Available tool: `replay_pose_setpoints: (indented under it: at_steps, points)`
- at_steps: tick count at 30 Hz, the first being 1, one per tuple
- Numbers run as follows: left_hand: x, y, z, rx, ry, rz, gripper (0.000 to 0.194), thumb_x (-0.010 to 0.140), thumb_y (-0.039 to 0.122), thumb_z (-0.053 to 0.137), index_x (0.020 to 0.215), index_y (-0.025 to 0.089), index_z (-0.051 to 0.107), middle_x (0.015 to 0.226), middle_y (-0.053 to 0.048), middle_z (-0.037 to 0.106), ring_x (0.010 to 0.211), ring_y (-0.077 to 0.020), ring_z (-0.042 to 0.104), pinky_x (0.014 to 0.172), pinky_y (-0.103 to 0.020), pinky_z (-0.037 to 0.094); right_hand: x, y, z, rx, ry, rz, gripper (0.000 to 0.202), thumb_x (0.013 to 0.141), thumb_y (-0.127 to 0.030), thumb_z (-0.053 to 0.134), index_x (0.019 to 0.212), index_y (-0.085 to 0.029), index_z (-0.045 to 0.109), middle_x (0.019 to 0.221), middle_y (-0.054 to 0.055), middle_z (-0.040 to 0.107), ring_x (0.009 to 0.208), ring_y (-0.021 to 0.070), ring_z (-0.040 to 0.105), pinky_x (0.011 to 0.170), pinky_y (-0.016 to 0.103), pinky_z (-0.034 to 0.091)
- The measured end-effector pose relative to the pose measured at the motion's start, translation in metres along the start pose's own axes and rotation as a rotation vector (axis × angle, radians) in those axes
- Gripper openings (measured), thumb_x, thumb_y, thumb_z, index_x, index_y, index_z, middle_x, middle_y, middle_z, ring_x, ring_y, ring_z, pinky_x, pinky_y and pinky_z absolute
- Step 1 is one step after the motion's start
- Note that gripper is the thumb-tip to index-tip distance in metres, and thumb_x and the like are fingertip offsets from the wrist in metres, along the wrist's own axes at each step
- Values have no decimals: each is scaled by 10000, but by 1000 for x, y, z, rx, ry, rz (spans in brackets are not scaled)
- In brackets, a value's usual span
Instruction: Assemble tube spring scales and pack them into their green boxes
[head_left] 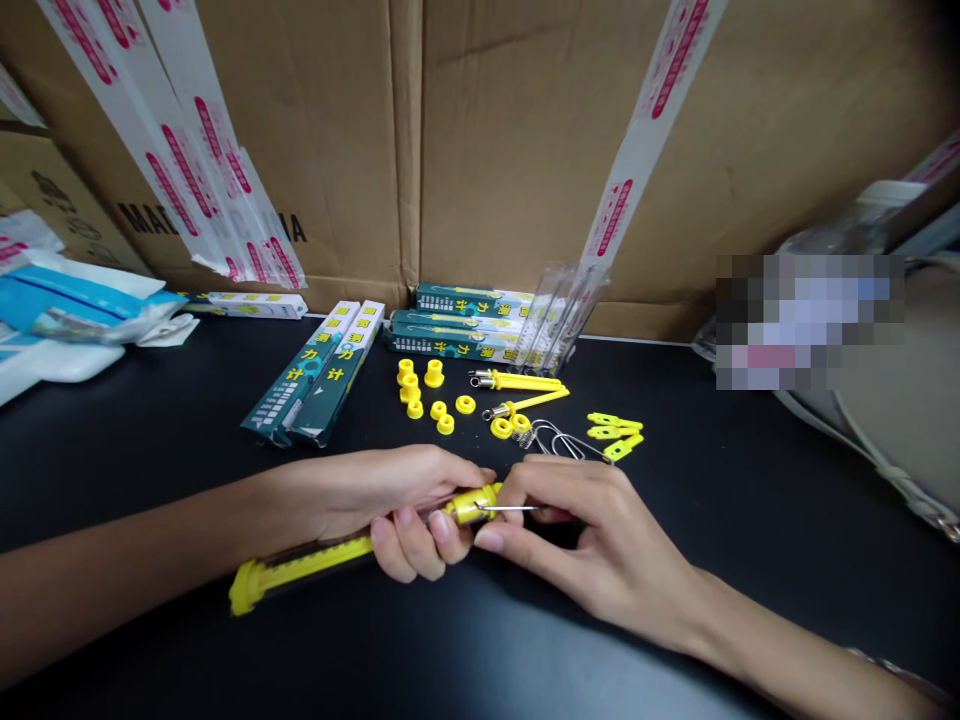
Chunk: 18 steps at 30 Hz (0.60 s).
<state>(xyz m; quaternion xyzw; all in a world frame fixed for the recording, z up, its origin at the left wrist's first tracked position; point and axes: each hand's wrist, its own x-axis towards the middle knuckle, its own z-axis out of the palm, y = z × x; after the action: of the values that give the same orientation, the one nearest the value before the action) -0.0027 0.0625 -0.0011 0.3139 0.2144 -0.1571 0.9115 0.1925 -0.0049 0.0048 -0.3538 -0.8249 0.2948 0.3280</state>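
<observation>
My left hand (420,510) is closed around a yellow spring scale (307,565) with a clear tube. Its wide yellow end points down to the left, and the yellow cap end sticks out past my fingers on the right. In a pinch, my right hand (592,530) grips a thin metal hook (514,508) against that cap end. Whether the hook's tip is inside the cap cannot be made out. Just beyond my hands lie yellow plastic caps (433,374), yellow rings (465,405), yellow rods with springs (525,383), loose metal hooks (559,440) and flat yellow tabs (615,432).
Green printed boxes (315,375) lie at the centre left, and more boxes (450,335) are stacked at the back with clear tubes (559,315) leaning there. Cardboard cartons (495,150) wall off the back. Blue-white packages (82,305) sit left; a beige bag (885,400) stands right.
</observation>
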Motion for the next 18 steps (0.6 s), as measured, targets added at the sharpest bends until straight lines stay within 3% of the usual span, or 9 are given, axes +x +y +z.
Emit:
replay_pose_setpoints:
  at_steps: [6,11,15,18]
  points:
    - [-3,1,8,135,11,47,626,746,778,549,515,209,427,417,92,261,259,-40,126,174,-137,168,0,2,-3,28,-69,34,385,1039,-337,428,689,-190,490,649,-35,479,606,118,428,593,257,325]
    - [-3,-4,13,153,133,111,613,749,743,615,543,199,422,430,98,284,274,-23,125,199,-108,177,1,6,-5,-7,-73,-38,344,1051,-309,393,732,-206,469,705,-16,498,719,161,399,693,300,341]
    - [-1,-3,13,140,125,125,620,787,724,586,510,195,417,414,93,274,269,-29,126,192,-115,177,-1,5,-5,43,-83,-80,316,1048,-258,397,742,-209,463,723,-7,513,792,173,420,749,301,366]
    - [0,-1,13,148,78,105,626,802,722,564,491,202,409,386,96,246,260,-38,111,186,-122,164,-2,2,-4,72,-71,-24,280,1037,-217,429,763,-211,480,704,-35,498,679,136,422,691,272,358]
